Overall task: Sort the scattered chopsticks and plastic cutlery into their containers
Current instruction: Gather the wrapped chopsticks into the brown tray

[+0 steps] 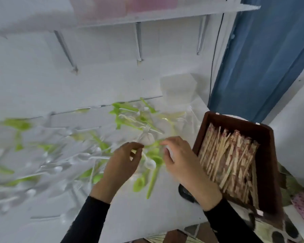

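My left hand [123,162] pinches a white spoon [150,164] above the scattered cutlery [63,155]; my right hand [180,158] curls just beside it, and I cannot tell whether it grips anything; chopsticks [230,160] fill the brown tray [268,169] at right.

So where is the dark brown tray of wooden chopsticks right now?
In the head view, the dark brown tray of wooden chopsticks sits on the right, just beside the person's right hand, in front of the blue curtain.
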The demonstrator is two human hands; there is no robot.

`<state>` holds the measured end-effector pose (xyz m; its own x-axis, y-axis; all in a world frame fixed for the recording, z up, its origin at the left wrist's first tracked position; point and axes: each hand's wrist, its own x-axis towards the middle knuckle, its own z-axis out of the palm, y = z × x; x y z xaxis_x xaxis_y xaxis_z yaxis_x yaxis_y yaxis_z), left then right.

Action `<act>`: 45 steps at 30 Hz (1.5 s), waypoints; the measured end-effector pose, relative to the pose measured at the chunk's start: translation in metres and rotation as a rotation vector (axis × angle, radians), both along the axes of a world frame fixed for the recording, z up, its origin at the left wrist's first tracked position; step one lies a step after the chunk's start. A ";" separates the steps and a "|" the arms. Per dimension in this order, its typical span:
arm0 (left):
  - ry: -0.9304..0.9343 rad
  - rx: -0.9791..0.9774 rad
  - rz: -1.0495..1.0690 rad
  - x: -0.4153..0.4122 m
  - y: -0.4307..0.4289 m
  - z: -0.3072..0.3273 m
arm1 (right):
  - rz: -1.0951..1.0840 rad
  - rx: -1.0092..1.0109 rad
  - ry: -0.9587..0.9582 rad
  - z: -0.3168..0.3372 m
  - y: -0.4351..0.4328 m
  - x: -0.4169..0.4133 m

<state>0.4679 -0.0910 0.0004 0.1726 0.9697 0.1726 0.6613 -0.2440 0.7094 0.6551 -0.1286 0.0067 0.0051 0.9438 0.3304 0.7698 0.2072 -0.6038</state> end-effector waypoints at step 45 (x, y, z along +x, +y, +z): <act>0.816 -0.368 0.870 -0.949 -0.157 -0.077 | 0.766 0.064 -0.337 -0.112 0.025 -1.028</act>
<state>-0.4809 -0.2476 -0.0768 -0.6205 0.7841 0.0114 0.7828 0.6202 -0.0499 -0.3731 -0.1040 -0.1048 -0.7381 0.6255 0.2528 0.5392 0.7722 -0.3361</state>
